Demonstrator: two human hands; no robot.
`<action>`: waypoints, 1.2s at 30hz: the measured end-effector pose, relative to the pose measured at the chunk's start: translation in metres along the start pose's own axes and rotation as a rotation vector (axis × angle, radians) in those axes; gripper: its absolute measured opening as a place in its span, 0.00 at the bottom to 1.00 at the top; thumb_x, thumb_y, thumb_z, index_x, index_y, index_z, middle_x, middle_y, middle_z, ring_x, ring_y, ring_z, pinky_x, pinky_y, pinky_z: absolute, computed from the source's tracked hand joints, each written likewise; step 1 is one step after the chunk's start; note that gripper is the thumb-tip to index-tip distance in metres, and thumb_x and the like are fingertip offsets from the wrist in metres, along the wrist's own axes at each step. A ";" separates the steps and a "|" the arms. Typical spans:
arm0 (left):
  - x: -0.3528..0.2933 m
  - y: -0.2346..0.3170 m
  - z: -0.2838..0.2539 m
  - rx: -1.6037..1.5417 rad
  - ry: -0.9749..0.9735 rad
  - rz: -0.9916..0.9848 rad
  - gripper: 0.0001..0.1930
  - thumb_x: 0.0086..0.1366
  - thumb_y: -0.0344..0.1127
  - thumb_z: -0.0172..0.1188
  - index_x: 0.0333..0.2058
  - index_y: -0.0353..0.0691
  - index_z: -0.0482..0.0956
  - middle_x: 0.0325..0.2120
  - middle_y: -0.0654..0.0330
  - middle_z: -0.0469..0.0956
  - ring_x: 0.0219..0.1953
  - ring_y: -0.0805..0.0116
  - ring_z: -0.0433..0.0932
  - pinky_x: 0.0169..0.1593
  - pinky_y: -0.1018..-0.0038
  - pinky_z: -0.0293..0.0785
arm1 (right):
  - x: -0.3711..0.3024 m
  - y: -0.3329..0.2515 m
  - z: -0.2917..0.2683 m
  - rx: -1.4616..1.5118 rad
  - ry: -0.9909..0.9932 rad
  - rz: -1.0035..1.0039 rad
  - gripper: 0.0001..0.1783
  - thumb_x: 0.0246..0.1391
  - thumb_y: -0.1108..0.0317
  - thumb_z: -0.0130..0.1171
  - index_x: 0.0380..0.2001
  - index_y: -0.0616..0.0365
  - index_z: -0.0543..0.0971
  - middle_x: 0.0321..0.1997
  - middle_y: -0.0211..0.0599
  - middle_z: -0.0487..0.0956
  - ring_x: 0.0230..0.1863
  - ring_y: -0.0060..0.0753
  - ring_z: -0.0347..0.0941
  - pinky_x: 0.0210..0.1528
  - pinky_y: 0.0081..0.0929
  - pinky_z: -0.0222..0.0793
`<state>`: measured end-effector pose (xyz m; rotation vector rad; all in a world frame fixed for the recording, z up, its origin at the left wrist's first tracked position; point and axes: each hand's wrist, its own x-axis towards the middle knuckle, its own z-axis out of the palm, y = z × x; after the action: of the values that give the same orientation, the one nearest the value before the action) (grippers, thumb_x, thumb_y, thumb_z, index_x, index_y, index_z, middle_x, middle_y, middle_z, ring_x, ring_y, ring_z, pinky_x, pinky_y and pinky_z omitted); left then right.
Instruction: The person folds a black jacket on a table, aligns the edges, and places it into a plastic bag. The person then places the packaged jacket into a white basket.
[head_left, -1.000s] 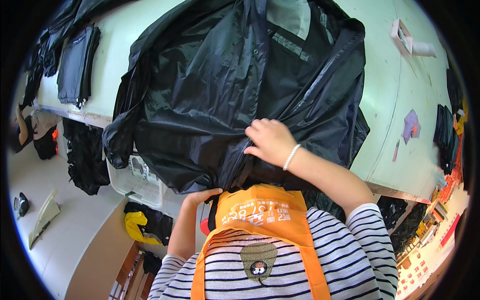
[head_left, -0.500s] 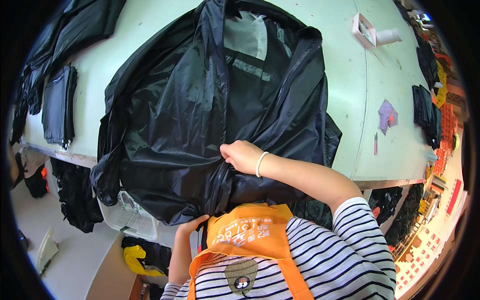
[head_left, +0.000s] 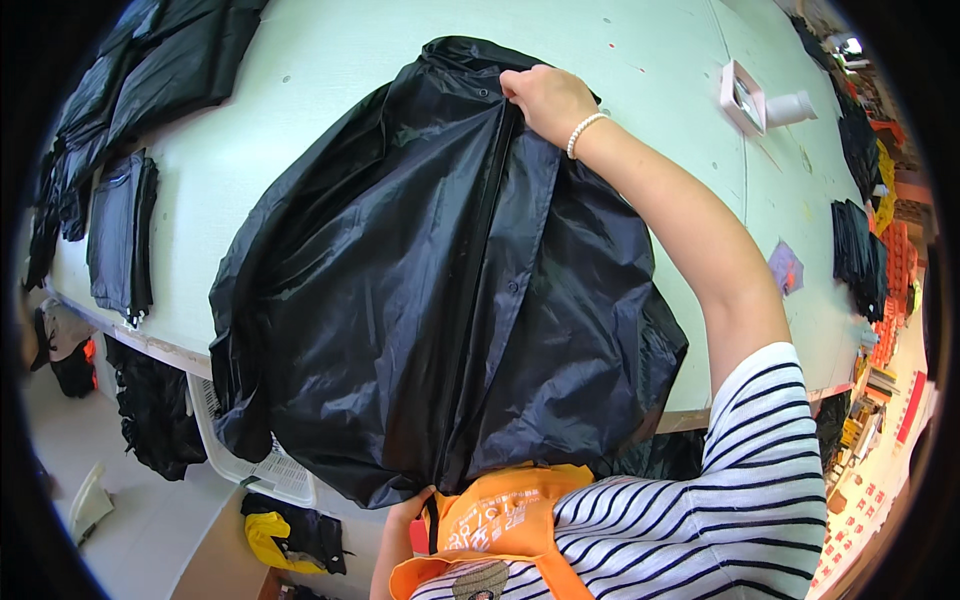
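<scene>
Up from the middle of the front to just below the collar: that is where my right hand [head_left: 548, 98] has gone in the last half second, and the black jacket [head_left: 370, 300], which gaped over its pale mesh lining, now has its front drawn together. Seen from my head, the jacket lies front up on the pale green surface [head_left: 680, 150], collar pointing away from me and hem hanging over the near edge, close against my orange apron [head_left: 510, 510]. A dark closure line [head_left: 480, 270] runs slantwise from my right hand down to the hem, with a snap-dotted flap just right of it. My right fingers are pinched together on the jacket's front edge (exactly what sits between the tips is hidden from me), and a white beaded bracelet [head_left: 585, 133] circles that wrist. My left hand [head_left: 408, 508] touches the hem at the foot of that line; its fingers are mostly covered, so I cannot tell whether they grip. Over to the left lies a folded dark stack [head_left: 122, 235], and to the right a purple cloth [head_left: 786, 268] lies beyond my forearm. A white basket [head_left: 285, 480] sits below the edge.
</scene>
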<state>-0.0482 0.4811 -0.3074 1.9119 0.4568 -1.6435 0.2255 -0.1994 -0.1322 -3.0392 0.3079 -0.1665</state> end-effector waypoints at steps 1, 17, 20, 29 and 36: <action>-0.001 0.003 0.004 -0.012 0.012 -0.028 0.24 0.56 0.42 0.68 0.48 0.34 0.76 0.42 0.62 0.77 0.41 0.68 0.74 0.48 0.72 0.71 | 0.001 -0.003 0.004 0.025 0.018 -0.019 0.01 0.50 0.69 0.55 0.27 0.52 0.75 0.26 0.39 0.78 0.34 0.45 0.74 0.36 0.39 0.71; -0.052 0.486 0.044 1.159 0.677 1.069 0.41 0.54 0.55 0.62 0.63 0.47 0.58 0.67 0.51 0.47 0.68 0.45 0.43 0.64 0.40 0.39 | -0.002 -0.011 0.021 0.185 0.302 -0.157 0.02 0.46 0.73 0.56 0.25 0.52 0.75 0.24 0.28 0.76 0.33 0.33 0.71 0.37 0.30 0.64; -0.044 0.468 0.049 1.178 0.698 1.029 0.41 0.54 0.58 0.60 0.63 0.45 0.59 0.67 0.51 0.48 0.68 0.44 0.42 0.63 0.38 0.39 | 0.006 0.001 0.027 0.200 0.325 -0.126 0.02 0.44 0.72 0.57 0.24 0.51 0.75 0.25 0.26 0.77 0.33 0.32 0.71 0.38 0.29 0.63; -0.049 0.406 0.035 1.308 0.695 0.900 0.45 0.53 0.60 0.59 0.62 0.36 0.59 0.66 0.43 0.46 0.68 0.40 0.40 0.64 0.40 0.36 | -0.055 0.072 0.016 0.613 0.683 0.261 0.07 0.47 0.68 0.62 0.32 0.54 0.78 0.41 0.38 0.77 0.48 0.42 0.70 0.51 0.37 0.64; -0.054 0.398 0.032 1.289 0.716 0.901 0.46 0.51 0.58 0.62 0.62 0.37 0.57 0.66 0.43 0.47 0.68 0.40 0.42 0.65 0.42 0.37 | -0.435 0.233 0.040 -0.453 0.155 1.434 0.36 0.55 0.58 0.53 0.64 0.61 0.57 0.67 0.56 0.57 0.69 0.56 0.47 0.68 0.48 0.44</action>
<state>0.1533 0.1575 -0.1782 2.8441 -1.3819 -0.5051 -0.2391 -0.3354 -0.2367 -2.2957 2.5448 -0.2147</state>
